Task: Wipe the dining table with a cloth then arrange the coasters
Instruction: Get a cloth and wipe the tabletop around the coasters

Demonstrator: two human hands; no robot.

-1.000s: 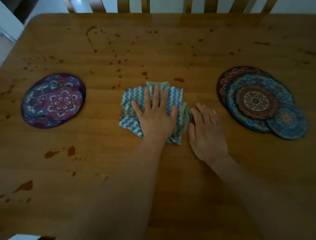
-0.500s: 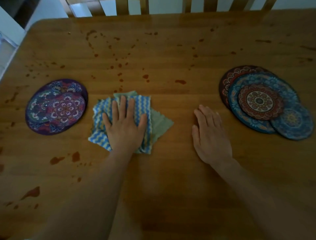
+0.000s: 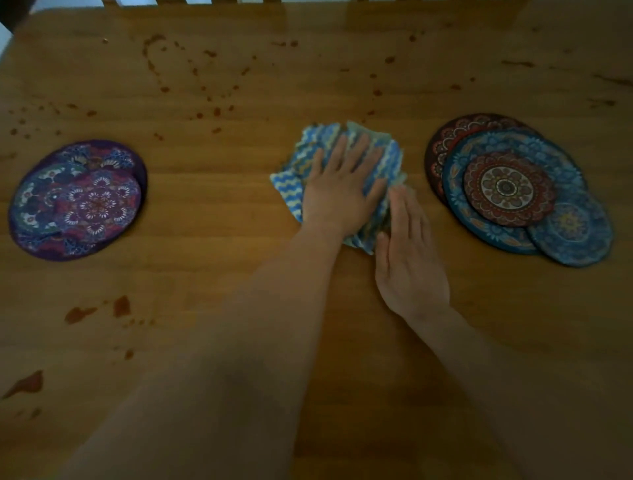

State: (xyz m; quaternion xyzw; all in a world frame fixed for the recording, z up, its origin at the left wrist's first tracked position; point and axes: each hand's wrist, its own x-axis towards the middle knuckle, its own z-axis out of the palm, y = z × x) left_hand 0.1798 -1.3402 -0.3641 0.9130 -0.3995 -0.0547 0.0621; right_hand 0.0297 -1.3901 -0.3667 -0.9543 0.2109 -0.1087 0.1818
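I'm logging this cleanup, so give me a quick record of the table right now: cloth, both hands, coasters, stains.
cloth: blue zigzag, crumpled, at the centre
left hand: flat on the cloth, fingers spread
right hand: flat on the table, fingertips at the cloth's right edge
purple coasters: overlapping pile, left side
red and blue coasters: overlapping pile, right side
stains: reddish spots across the far and left areas, unwiped

I'm home, in a dining room. A slatted chair back [image 3: 185,2] faces my wooden worktop [image 3: 376,89], which carries mandala coasters [image 3: 510,192].
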